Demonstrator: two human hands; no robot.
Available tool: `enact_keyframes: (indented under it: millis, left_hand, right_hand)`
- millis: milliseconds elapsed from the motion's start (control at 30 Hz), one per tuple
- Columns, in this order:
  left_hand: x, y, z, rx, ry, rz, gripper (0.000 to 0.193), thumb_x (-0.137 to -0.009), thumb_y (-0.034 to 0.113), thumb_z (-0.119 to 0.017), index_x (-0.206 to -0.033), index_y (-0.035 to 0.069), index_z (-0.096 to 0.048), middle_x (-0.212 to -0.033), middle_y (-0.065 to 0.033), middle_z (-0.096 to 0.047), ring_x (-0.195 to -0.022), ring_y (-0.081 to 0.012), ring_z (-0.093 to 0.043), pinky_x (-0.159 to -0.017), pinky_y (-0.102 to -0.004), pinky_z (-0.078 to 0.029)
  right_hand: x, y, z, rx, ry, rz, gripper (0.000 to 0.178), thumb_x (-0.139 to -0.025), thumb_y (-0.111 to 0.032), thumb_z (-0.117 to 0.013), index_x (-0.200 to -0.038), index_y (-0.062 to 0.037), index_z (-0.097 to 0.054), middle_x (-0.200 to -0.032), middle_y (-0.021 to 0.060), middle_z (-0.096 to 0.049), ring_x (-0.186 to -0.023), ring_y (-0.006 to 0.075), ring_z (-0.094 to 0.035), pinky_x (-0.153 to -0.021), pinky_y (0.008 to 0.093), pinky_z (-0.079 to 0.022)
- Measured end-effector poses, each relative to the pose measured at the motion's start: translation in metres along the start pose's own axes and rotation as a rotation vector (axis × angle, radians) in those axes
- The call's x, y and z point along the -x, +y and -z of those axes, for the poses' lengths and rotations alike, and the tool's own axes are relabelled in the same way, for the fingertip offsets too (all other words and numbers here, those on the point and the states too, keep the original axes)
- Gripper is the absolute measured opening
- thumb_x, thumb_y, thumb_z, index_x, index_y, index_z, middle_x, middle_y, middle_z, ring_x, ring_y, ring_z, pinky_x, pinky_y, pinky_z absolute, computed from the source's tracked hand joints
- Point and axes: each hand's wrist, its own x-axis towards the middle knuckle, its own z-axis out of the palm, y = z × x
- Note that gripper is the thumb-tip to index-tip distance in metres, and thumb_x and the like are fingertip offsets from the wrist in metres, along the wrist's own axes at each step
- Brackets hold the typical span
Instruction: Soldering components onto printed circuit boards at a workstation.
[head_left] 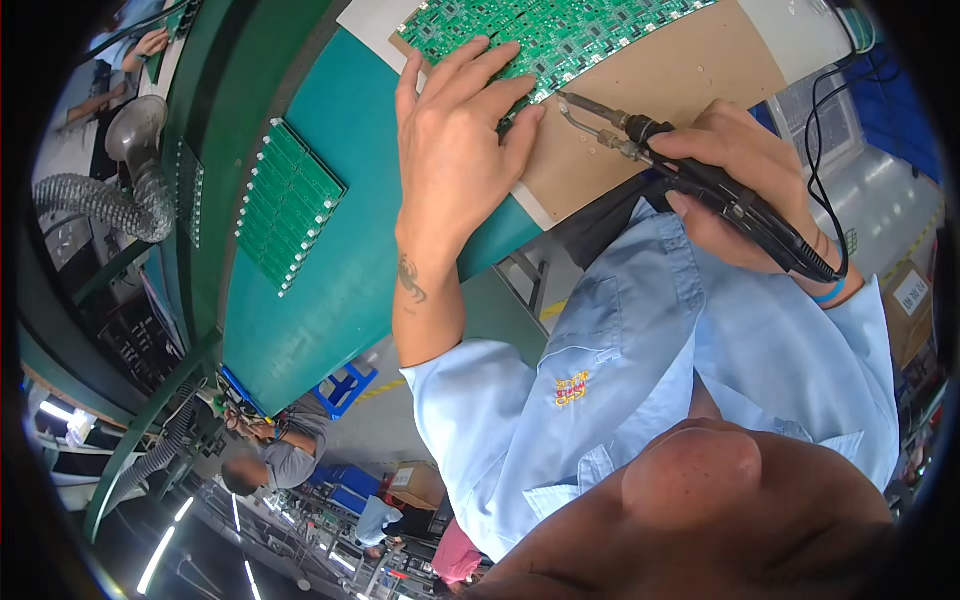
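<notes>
My left hand [462, 140] lies flat, fingers spread, on a green circuit board panel [560, 35] that rests on a brown cardboard sheet [650, 100]. In my right hand [745, 175] I grip a black soldering iron [700, 180]. Its metal tip [575, 105] points left and sits just below the panel's near edge, close to my left fingertips. A black cable [820, 130] runs from the iron's back end past my right wrist.
A second green circuit board panel [288, 200] lies on the teal bench top [350, 260] to the left. A grey ribbed extraction hose [110, 195] stands further left. Another person [280, 455] sits at a bench beyond, with cardboard boxes [905, 300] at the right.
</notes>
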Motion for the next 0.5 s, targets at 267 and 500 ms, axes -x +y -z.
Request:
enact_keyframes:
  millis: [267, 500]
  left_hand:
    - [0.0030, 0.0029, -0.0047, -0.007, 0.035, -0.011, 0.022, -0.082, 0.015, -0.083, -0.104, 0.011, -0.085, -0.127, 0.0009, -0.077, -0.131, -0.0225, -0.065, -0.120, -0.0482, -0.039]
    - [0.0028, 0.0035, -0.0067, -0.013, 0.049, -0.004, 0.021, -0.082, 0.014, -0.084, -0.102, 0.011, -0.085, -0.127, 0.0015, -0.077, -0.130, -0.0220, -0.065, -0.118, -0.0466, -0.042]
  right_hand:
    - [-0.0030, 0.0003, -0.0084, 0.015, 0.001, -0.001, 0.052, -0.068, 0.005, -0.075, -0.120, -0.0007, -0.075, -0.084, 0.0060, -0.066, -0.073, 0.0201, -0.055, -0.069, 0.0285, -0.047]
    - [-0.0023, 0.0020, -0.0076, 0.016, -0.011, -0.014, 0.053, -0.068, 0.005, -0.075, -0.120, -0.0008, -0.075, -0.083, 0.0058, -0.066, -0.072, 0.0199, -0.054, -0.069, 0.0281, -0.046]
